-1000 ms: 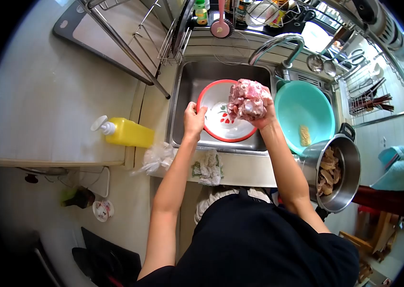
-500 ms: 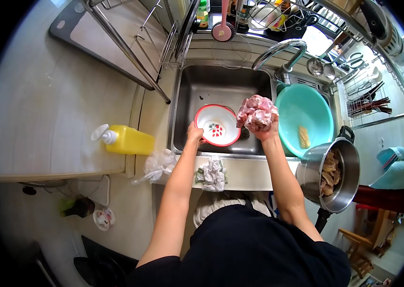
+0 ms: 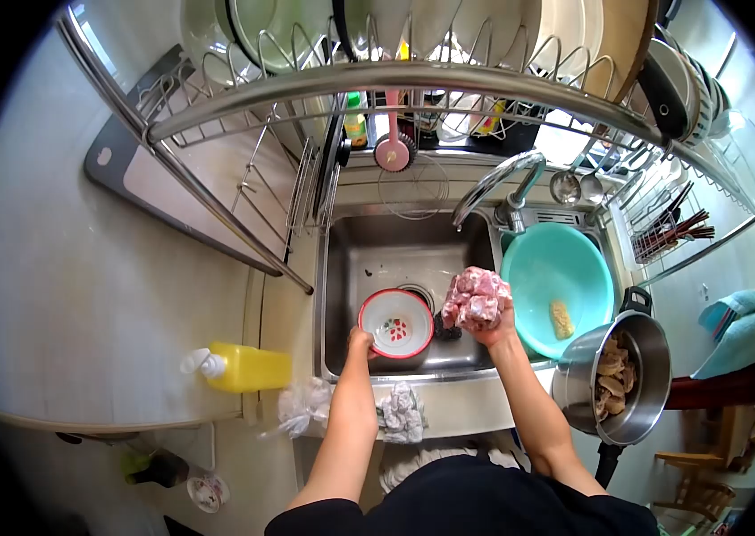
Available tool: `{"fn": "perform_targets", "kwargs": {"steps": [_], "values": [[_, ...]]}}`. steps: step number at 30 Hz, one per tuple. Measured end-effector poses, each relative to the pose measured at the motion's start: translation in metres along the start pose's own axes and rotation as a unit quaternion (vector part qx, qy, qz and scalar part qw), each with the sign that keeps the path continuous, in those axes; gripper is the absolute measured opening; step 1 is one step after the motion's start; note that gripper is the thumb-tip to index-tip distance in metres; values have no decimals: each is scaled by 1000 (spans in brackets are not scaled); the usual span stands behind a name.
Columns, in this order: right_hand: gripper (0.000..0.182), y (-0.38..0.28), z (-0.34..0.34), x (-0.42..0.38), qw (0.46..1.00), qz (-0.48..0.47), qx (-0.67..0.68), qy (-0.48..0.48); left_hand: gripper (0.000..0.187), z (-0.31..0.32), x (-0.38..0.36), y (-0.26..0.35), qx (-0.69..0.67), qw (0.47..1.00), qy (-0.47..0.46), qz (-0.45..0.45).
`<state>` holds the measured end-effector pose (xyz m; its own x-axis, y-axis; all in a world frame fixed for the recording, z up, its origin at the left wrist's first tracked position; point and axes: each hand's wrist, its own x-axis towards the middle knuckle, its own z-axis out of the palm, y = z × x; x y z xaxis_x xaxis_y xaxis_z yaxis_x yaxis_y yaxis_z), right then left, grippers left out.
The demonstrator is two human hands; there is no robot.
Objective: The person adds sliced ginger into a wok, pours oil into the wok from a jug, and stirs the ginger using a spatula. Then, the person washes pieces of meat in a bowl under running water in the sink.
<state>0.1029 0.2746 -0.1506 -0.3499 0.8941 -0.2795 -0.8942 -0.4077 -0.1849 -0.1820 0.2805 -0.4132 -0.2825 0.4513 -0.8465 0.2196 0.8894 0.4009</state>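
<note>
My left hand (image 3: 361, 341) grips the left rim of a white enamel bowl (image 3: 394, 335) with a red edge and a red and green print inside. The bowl is tilted over the steel sink (image 3: 351, 259). Raw pink meat chunks (image 3: 476, 297) are piled on my right hand (image 3: 498, 334), palm up beneath them, just right of the bowl. A dark scrubber (image 3: 449, 329) lies in the sink, partly hidden between bowl and meat. To the right stands a turquoise basin (image 3: 534, 268) holding a tan sponge-like piece (image 3: 561, 319).
A pressure cooker pot (image 3: 650, 393) with meat pieces stands at the right. The faucet (image 3: 513, 179) arches behind the sink. A yellow bottle (image 3: 252, 367), a plastic bag (image 3: 303, 406) and a crumpled cloth (image 3: 402, 413) sit nearer me. The metal dish rack (image 3: 377, 76) hangs overhead.
The view has tilted up, so the dish rack shows across the top and the sink sits lower. Both hands still hold the bowl and the meat.
</note>
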Motion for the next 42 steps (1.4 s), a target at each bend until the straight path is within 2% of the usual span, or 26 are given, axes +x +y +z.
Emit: {"fn": "perform_targets", "kwargs": {"steps": [1, 2, 3, 4, 5, 6, 7, 8, 9, 11, 12, 15, 17, 18, 19, 21, 25, 27, 28, 31, 32, 33, 35, 37, 39, 42], "values": [[49, -3, -10, 3, 999, -7, -1, 34, 39, -4, -41, 24, 0, 1000, 1, 3], [49, -5, -19, 4, 999, -8, -1, 31, 33, -4, -62, 39, 100, 984, 121, 80], [51, -7, -26, 5, 1000, -6, -11, -6, 27, -3, -78, 58, 196, 939, 236, 153], [52, -8, -30, 6, 999, -3, -22, -43, 24, -5, -94, 94, 193, 930, 237, 203], [52, -8, -28, 5, 999, -4, -24, -46, 22, 0, -91, 128, 47, 868, 279, 408], [53, -8, -23, 2, 1000, -5, -19, -16, 24, -3, -125, 181, -71, 797, 237, 550], [55, -8, -19, 0, 1000, -6, -15, 14, 22, -8, -155, 229, -95, 787, 196, 578], [53, -9, -18, 1, 1000, -4, -11, 14, 23, -11, -201, 271, -164, 730, 191, 636], [50, -12, -21, 1, 1000, 5, -17, -20, 26, -18, -237, 303, -226, 728, 110, 638], [47, -10, 0, -7, 999, -9, -25, 21, 30, -16, -245, 357, -276, 717, 146, 623], [47, -12, 5, -9, 999, -7, -30, 19, 33, -13, -221, 383, -259, 736, 159, 604], [45, -16, 16, -12, 999, -14, -47, 4, 38, -12, -186, 405, -250, 777, 144, 560], [45, -16, 20, -15, 998, -26, -42, 39, 36, -18, -179, 397, -138, 771, 187, 593], [46, -18, 15, -13, 998, -30, -50, 29, 34, -23, -183, 391, -101, 788, 169, 583], [46, -18, 11, -12, 998, -27, -51, 30, 40, -28, -187, 388, -4, 823, 166, 543], [47, -20, 9, -10, 996, -32, -66, 49, 44, -30, -179, 380, -27, 800, 125, 586], [47, -22, 5, -12, 996, -10, -79, 35, 40, -43, -199, 379, 6, 786, 102, 609], [46, -22, 4, -12, 995, -11, -87, 46, 42, -51, -208, 378, -54, 748, -21, 661], [46, -23, 4, -12, 995, -11, -86, 45, 42, -53, -213, 374, -91, 751, -54, 652], [44, -22, 6, -15, 995, -6, -89, 37, 44, -70, -247, 362, -45, 763, -5, 645], [43, -22, 5, -14, 995, -5, -84, 47, 40, -73, -248, 362, -29, 737, 48, 673], [43, -21, 2, -13, 995, -4, -78, 57, 44, -73, -248, 360, -53, 730, 50, 679], [40, -20, 3, -12, 995, -6, -86, 58, 50, -73, -253, 361, -75, 691, 122, 709], [39, -17, 7, -12, 995, -13, -83, 55, 54, -70, -260, 356, -106, 677, 155, 712], [37, -16, 8, -10, 995, -13, -86, 42, 55, -71, -264, 352, -112, 676, 177, 706], [35, -15, 13, -13, 994, -6, -87, 60, 54, -63, -272, 345, -165, 694, 153, 684]]}}
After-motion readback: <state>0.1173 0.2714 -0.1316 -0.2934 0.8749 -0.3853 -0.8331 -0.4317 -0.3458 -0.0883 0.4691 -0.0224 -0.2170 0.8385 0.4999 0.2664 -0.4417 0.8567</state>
